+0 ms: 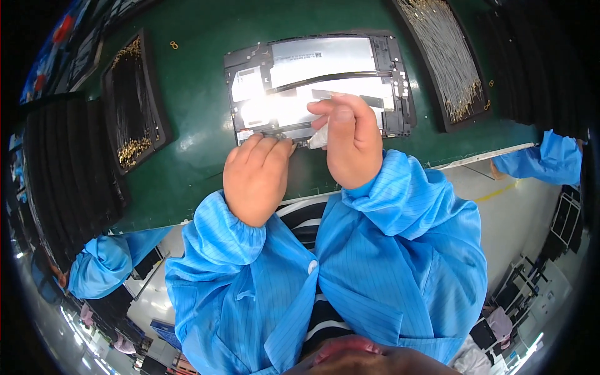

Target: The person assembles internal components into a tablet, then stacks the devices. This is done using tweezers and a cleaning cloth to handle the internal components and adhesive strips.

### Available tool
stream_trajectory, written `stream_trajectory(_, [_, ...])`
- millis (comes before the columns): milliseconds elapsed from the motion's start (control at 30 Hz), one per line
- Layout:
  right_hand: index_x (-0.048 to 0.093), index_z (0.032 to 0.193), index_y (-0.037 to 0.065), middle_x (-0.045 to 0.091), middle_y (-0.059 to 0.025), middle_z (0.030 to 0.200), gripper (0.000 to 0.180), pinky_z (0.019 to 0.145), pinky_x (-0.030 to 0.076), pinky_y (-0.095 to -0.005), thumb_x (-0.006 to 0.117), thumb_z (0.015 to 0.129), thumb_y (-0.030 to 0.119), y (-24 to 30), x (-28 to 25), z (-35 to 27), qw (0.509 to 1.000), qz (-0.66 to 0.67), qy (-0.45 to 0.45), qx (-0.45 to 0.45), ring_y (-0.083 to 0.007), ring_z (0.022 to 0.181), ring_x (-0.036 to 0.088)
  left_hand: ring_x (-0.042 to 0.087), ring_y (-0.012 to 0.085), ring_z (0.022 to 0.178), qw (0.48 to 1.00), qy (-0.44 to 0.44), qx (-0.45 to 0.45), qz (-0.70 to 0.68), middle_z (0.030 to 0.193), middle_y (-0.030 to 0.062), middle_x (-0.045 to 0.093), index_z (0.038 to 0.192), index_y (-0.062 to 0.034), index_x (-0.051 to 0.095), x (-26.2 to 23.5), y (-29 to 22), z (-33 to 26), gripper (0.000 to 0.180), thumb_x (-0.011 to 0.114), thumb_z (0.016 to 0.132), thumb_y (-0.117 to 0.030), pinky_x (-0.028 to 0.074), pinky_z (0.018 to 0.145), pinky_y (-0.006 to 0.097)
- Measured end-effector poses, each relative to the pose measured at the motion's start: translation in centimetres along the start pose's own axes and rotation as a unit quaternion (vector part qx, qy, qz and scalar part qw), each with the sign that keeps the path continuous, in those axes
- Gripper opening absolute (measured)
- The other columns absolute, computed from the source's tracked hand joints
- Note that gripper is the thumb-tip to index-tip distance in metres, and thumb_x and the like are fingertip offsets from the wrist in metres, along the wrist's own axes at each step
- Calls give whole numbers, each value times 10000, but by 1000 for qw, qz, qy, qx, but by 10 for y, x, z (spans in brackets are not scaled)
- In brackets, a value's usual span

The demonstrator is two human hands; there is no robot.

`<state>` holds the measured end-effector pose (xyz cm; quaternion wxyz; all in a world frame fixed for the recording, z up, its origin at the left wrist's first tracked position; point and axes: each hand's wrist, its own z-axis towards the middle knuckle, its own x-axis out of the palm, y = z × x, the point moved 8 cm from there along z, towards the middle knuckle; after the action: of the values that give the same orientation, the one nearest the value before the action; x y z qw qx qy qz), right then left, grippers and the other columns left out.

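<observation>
An opened flat device (325, 59), a black frame with shiny silver panels and black cables, lies on the green mat (200, 125) in front of me. My left hand (256, 178) rests with its fingertips on the device's near edge. My right hand (350, 140) is curled over the lower right part of the device, pinching a small white piece (317, 139) near that edge. Both arms wear blue sleeves.
A black tray (134, 103) with gold-tipped black cables sits at the left. Another tray (447, 59) of pale thin wires stands at the right. Dark stacked trays (59, 169) fill the far left. Other people's blue sleeves (544, 159) show at both sides.
</observation>
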<state>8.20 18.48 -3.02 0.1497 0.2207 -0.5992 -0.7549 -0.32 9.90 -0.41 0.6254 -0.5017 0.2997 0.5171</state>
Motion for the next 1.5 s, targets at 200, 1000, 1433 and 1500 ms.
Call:
stream_trajectory(200, [361, 1064, 36, 556, -126, 926, 269, 566, 445, -220, 352, 876, 229, 2, 2, -4, 998, -29, 10, -48, -141, 738, 529, 526, 246, 792, 1000, 8, 2, 9, 793, 63, 553, 816, -70, 576, 0, -1, 0, 170, 582, 646, -79, 407, 642, 333])
stream_trajectory(1000, [523, 727, 14, 535, -124, 719, 144, 580, 434, -336, 539, 741, 156, 42, 43, 6, 931, -186, 249, -190, -271, 624, 531, 472, 302, 906, 999, 30, -5, 17, 860, 103, 545, 847, -33, 569, 1, -2, -7, 226, 541, 628, -83, 379, 736, 380])
stream_trajectory(1433, [421, 1013, 5, 529, -60, 753, 354, 480, 430, -226, 379, 862, 323, -13, -24, 14, 987, 117, -16, 106, -102, 553, 499, 472, 97, 584, 564, -152, -630, -512, 739, 19, 508, 885, -49, 500, 21, 81, -81, 214, 518, 797, -244, 362, 484, 207])
stream_trajectory(1500, [346, 1067, 14, 526, -114, 776, 345, 511, 432, -257, 303, 887, 305, -13, -24, 15, 989, 84, 13, 120, -155, 599, 519, 468, 89, 571, 604, -181, -614, -475, 718, 12, 503, 909, -38, 508, 11, 78, -79, 202, 516, 794, -205, 361, 476, 204])
